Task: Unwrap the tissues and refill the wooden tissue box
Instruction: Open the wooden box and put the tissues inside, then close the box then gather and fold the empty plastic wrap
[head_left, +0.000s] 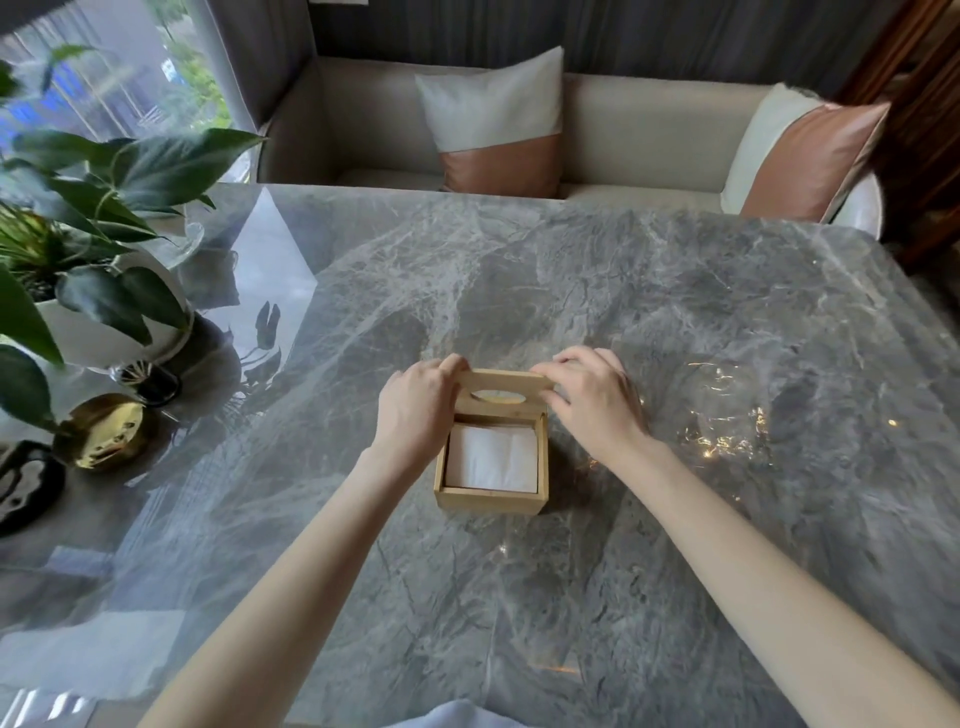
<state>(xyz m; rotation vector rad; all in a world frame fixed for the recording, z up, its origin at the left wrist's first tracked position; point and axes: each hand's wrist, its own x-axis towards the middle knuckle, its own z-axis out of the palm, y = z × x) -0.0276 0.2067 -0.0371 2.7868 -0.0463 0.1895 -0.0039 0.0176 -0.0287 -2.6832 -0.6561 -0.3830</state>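
A square wooden tissue box (491, 499) stands open in the middle of the grey marble table (675, 322). White tissues (493, 460) lie flat inside it. The wooden lid (506, 391), with an oval slot, is tilted above the box's far edge. My left hand (415, 410) grips the lid's left end and my right hand (592, 400) grips its right end. A crumpled clear plastic wrapper (727, 415) lies on the table to the right of the box.
A potted plant in a white pot (93, 291) stands at the left edge, with a gold ornament (104, 431) and a black dish (26, 488) in front of it. A beige sofa (623, 130) with cushions runs behind the table's far edge.
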